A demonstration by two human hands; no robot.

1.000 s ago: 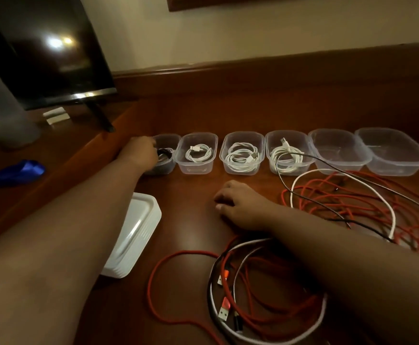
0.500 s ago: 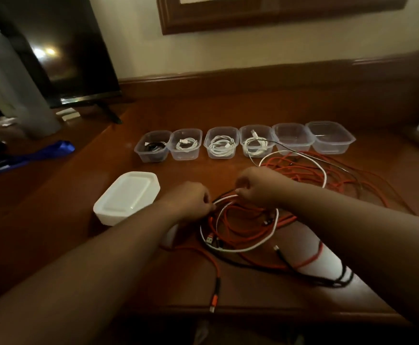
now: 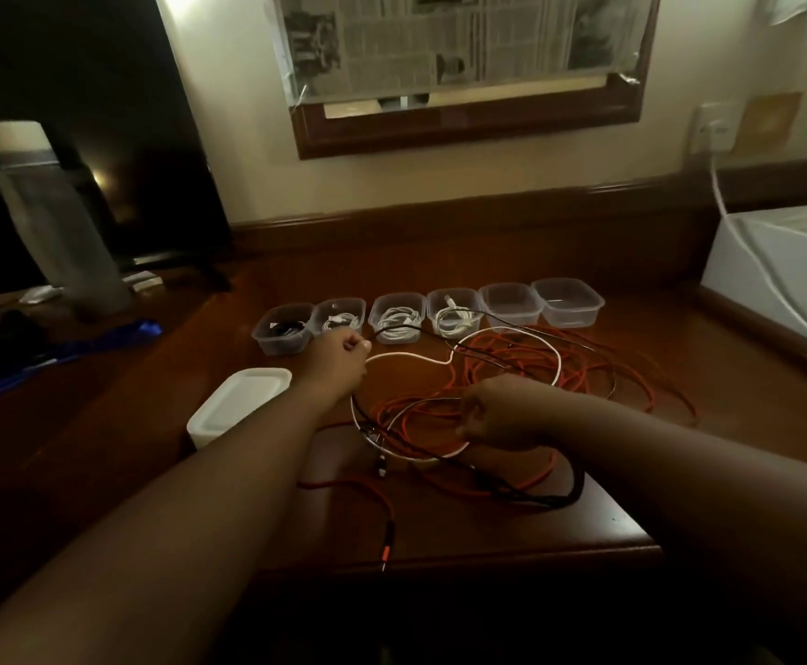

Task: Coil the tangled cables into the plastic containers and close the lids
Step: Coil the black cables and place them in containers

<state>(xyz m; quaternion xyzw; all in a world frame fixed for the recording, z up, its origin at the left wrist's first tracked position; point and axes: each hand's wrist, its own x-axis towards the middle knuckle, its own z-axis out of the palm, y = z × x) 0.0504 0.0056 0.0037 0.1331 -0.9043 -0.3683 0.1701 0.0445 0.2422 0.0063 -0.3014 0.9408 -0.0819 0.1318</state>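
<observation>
A: Tangled cables (image 3: pixel 497 400), orange, black and white, are heaped on the wooden desk (image 3: pixel 511 525) under and beyond both hands. A moment ago both fists were buried together in the knot; now they have drawn apart.

B: And the left hand (image 3: pixel 339 360)?

A: It has lifted toward the row of plastic containers (image 3: pixel 432 312), fingers curled, pinching the white cable (image 3: pixel 408 357) with a thin black cable (image 3: pixel 439 336) running from the same fist. The right hand (image 3: pixel 499 415) stays low on the heap, fingers closed round a white loop and some orange strands; exactly which strands, I cannot tell.

B: What does that mean for the job?

A: My read: one cable is being teased free for coiling. Four containers beyond the left hand already hold coils; the two beyond the right hand look empty.

B: Lids?

A: None on. A white stack of lids (image 3: pixel 238 405) sits just outside the left forearm, so closing is all still ahead.
</observation>
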